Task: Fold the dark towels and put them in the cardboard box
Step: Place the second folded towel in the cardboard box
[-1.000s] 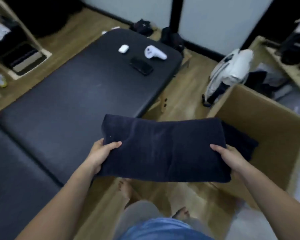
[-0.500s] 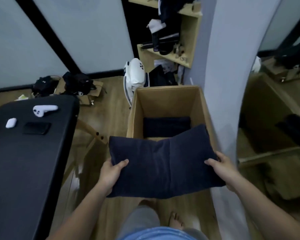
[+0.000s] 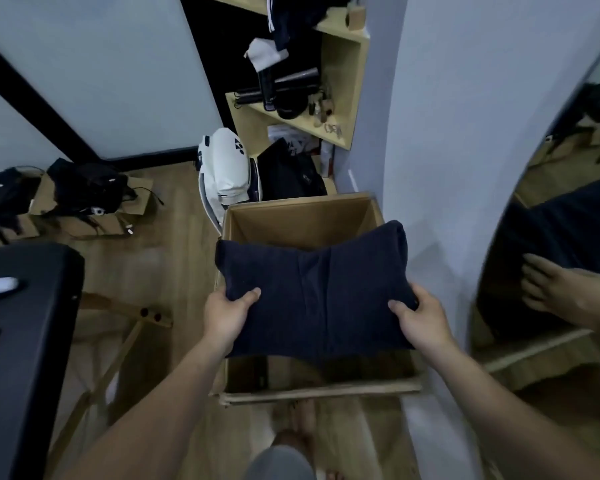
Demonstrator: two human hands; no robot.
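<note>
- The folded dark towel [image 3: 316, 296] is held level over the open box [image 3: 298, 220] and covers most of the opening; its far corners reach past the box's side rims.
- A shallow crease runs from near to far down the towel's middle.
- The left hand [image 3: 227, 315] grasps the towel's near left edge, with the thumb on top and the fingers hidden beneath.
- The right hand [image 3: 421, 318] grasps the near right edge the same way, thumb on top.
- The box stands on the wooden floor [image 3: 174, 258], just beside the wall on its right. Its far inner wall and near rim show, and the towel hides the rest of the inside.
- A black padded surface [image 3: 32, 341] lies at the left, well apart from the box.
- A white bag [image 3: 224, 168] leans just beyond the box's far left corner, below a cluttered shelf [image 3: 343, 98].
- A mirror [image 3: 551, 341] at the right reflects a hand and the towel.
</note>
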